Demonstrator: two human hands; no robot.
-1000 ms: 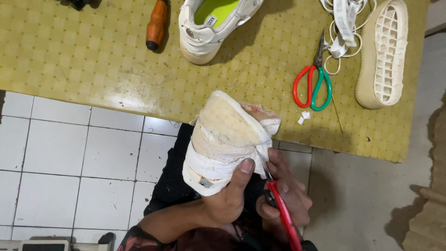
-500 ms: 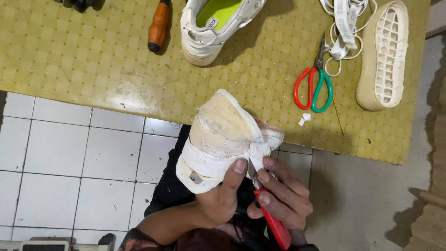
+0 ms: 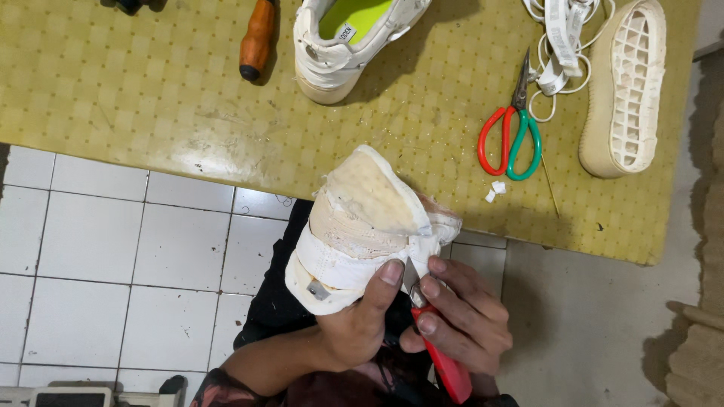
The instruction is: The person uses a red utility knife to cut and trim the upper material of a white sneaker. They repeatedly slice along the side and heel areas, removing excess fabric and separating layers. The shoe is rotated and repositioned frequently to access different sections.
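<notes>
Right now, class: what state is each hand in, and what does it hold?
Left hand: closed around the white shoe upper, turned sole side up.
Right hand: closed on a red-handled cutting tool, its blade against the shoe.

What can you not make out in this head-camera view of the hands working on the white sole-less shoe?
- Blade of the red-handled cutter: hidden between the right hand and the white sole-less shoe upper.
- Left hand palm and fingers: hidden behind the shoe.
- Wooden-handled tool: cut off by the top edge.
- Second white shoe with a green insole: toe cut off by the top edge.
</notes>
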